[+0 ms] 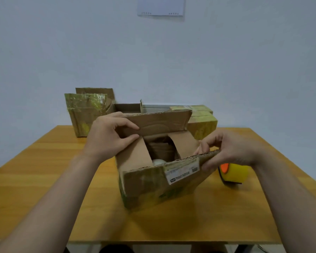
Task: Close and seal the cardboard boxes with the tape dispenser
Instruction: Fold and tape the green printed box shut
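Observation:
A worn cardboard box (153,187) stands in the middle of the wooden table (44,198), its top still open. Both short inner flaps are folded down, and a pale round object shows inside. My left hand (108,137) grips the far long flap (157,123) at its left end, fingers over the edge. My right hand (224,152) pinches the near long flap (182,168), which carries a white label, at its right corner. The tape dispenser (233,172), yellow roll with an orange hub, lies on the table just right of the box, under my right wrist.
At the table's far edge stand more boxes: an open one with raised taped flaps (84,114) at the left, an open one (128,107) behind the middle box, and a closed taped one (202,123) at the right. A white wall rises behind.

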{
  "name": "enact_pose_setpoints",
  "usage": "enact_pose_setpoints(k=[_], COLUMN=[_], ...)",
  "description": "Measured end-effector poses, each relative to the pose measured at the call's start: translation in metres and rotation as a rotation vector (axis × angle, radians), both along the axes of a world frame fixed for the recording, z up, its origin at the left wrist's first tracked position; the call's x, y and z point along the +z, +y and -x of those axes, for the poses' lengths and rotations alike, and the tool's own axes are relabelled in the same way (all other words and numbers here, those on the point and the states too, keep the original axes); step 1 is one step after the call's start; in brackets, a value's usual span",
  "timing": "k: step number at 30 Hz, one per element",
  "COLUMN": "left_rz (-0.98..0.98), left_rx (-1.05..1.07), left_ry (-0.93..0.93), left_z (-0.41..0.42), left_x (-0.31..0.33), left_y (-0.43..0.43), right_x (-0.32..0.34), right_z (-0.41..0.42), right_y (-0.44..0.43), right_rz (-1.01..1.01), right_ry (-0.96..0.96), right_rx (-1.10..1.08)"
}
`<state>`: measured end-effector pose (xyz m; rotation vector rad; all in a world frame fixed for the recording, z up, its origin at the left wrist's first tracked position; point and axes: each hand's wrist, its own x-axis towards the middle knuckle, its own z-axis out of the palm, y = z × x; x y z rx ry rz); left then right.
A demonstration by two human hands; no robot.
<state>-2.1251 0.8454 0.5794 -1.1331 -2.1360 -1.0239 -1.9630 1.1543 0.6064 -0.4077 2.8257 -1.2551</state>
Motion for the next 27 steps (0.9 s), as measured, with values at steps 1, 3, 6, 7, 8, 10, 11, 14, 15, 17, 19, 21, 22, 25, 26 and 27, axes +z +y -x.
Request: enact_pose_setpoints(k=[1, 3, 6, 7, 8, 10, 11, 14, 15, 17, 19, 21, 22, 25, 26, 27], left_rz=[0.024, 0.052, 0.087, 0.124, 0.165, 0.234, 0.263, 0.302, 0.301, 0.265, 0.213, 0.239, 0.278, 0.393, 0.426, 0.458], left_rx=[0.007, 0.008, -0.027, -0.036, -0.047, -0.075, -0.089, -0.111, -0.117, -0.128, -0.135, -0.14, -0.138, -0.133, -0.145, -0.165], left_ry=[0.061, 0.155, 0.162, 0.133, 0.096, 0.012, -0.025, -0.061, -0.071, -0.121, -0.19, -0.247, -0.275, -0.401, -0.436, -0.457], left_z=[-0.004, -0.015, -0.027, -0.031, -0.034, -0.041, -0.044, -0.054, -0.057, -0.065, -0.073, -0.08, -0.083, -0.091, -0.092, -0.093], left_x=[0.001, -0.001, -0.004, -0.004, -0.002, 0.001, 0.004, 0.008, 0.009, 0.011, 0.015, 0.021, 0.025, 0.038, 0.042, 0.044], left_y=[-0.004, -0.01, -0.016, -0.016, -0.016, -0.014, -0.013, -0.006, -0.003, 0.002, 0.005, 0.008, 0.01, 0.018, 0.021, 0.024], right_x=[0.004, 0.011, 0.014, 0.015, 0.014, 0.012, 0.011, 0.007, 0.007, 0.006, 0.006, 0.008, 0.01, 0.023, 0.027, 0.03], right_z=[0.001, 0.006, 0.02, 0.027, 0.034, 0.049, 0.056, 0.07, 0.072, 0.074, 0.07, 0.061, 0.056, 0.038, 0.032, 0.026], right_y=[0.004, 0.009, 0.015, 0.016, 0.017, 0.015, 0.012, -0.001, -0.004, -0.007, -0.01, -0.011, -0.011, -0.008, -0.005, -0.004], right_rz=[-0.021, -0.059, -0.086, -0.091, -0.105, -0.154, -0.168, -0.17, -0.136, 0.037, 0.225, 0.212, 0.141, -0.038, -0.083, -0.123], right_ry=[0.003, 0.021, 0.094, 0.124, 0.153, 0.21, 0.242, 0.296, 0.288, 0.249, 0.126, -0.046, -0.121, -0.237, -0.244, -0.24], right_rx=[-0.038, -0.083, -0.198, -0.241, -0.283, -0.342, -0.374, -0.483, -0.521, -0.549, -0.487, -0.423, -0.402, -0.403, -0.434, -0.468])
